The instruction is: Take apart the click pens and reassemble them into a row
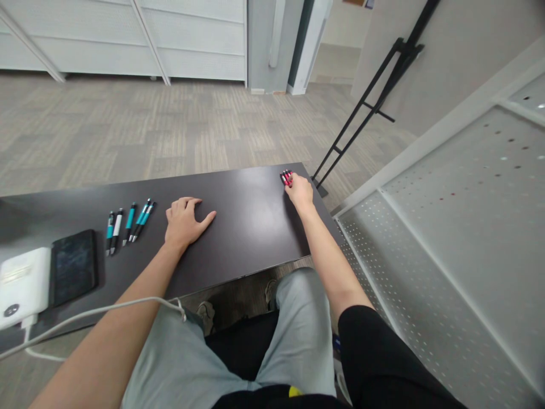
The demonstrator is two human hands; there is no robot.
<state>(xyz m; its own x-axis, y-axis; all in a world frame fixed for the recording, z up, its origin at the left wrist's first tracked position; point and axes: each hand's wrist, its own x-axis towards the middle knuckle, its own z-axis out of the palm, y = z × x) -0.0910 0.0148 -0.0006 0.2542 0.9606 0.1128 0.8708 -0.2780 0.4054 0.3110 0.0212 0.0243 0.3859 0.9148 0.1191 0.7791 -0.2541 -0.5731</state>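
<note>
My right hand [300,191] reaches to the far right corner of the dark table [251,221] and is closed around a bunch of red pens [286,177], whose tips stick out past my fingers. My left hand [184,219] rests flat on the table's middle, fingers loosely curled and thumb spread, holding nothing. Several teal, black and white pens [130,221] lie side by side on the table to the left of my left hand.
A black phone [73,266] and a white power bank [21,284] with a white cable [102,311] lie at the table's left end. A perforated white panel [460,238] stands close on the right. A black stand [370,96] leans beyond the table.
</note>
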